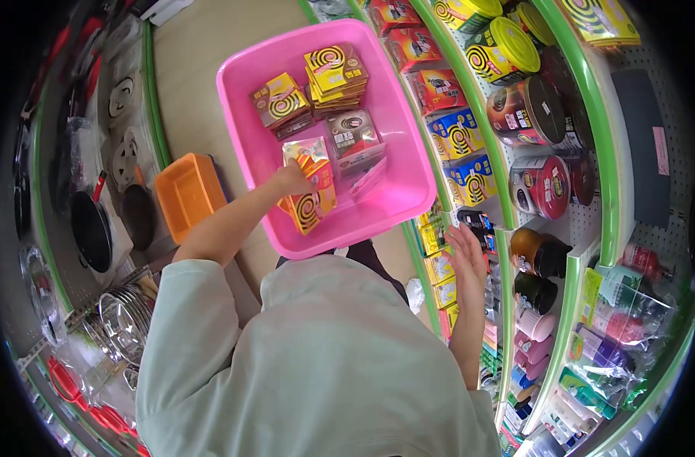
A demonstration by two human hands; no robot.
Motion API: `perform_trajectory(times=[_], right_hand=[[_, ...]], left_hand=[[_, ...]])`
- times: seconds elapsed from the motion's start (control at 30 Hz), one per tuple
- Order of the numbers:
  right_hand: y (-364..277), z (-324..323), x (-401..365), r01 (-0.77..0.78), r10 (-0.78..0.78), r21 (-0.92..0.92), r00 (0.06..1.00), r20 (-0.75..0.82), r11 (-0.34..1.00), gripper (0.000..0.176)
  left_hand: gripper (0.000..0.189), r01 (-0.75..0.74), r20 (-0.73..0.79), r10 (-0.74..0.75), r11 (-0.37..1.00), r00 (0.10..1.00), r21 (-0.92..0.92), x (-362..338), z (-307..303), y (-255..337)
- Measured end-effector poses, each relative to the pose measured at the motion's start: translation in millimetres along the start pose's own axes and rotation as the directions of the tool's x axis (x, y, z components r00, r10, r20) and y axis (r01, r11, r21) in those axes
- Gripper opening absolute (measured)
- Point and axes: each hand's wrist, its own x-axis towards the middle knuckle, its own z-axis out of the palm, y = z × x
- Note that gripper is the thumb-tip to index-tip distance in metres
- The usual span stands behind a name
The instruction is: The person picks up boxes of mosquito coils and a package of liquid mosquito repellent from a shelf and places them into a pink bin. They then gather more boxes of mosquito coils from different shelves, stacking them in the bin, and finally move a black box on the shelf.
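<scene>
A pink plastic tub (397,152) holds several mosquito coil boxes. My left hand (293,181) reaches into it with fingers closed over a red and yellow mosquito coil box (322,196) at the tub's lower left. Behind that box lie a pile of yellow and brown boxes (337,68), a smaller stack beside it (281,100) and a dark grey box (355,132). Outside the tub, my right hand (467,253) is raised beside the right shelf, its fingers stretched out and holding nothing.
Right shelves carry red boxes (440,90), blue and yellow coil boxes (456,133), yellow-green tubs (504,52) and round tins (540,185). An orange basin (187,196) stands on the left side of the aisle. Pans (91,231) and metal racks line the left shelf.
</scene>
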Motion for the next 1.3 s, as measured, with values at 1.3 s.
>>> perform_trajectory(times=[1.3], right_hand=[[5.6, -45.7, 16.5, -0.066, 0.086, 0.098, 0.972, -0.22, 0.993, 0.034]], left_hand=[[0.048, 0.096, 0.081, -0.377, 0.022, 0.923, -0.995, 78.2, 139.0, -8.9]])
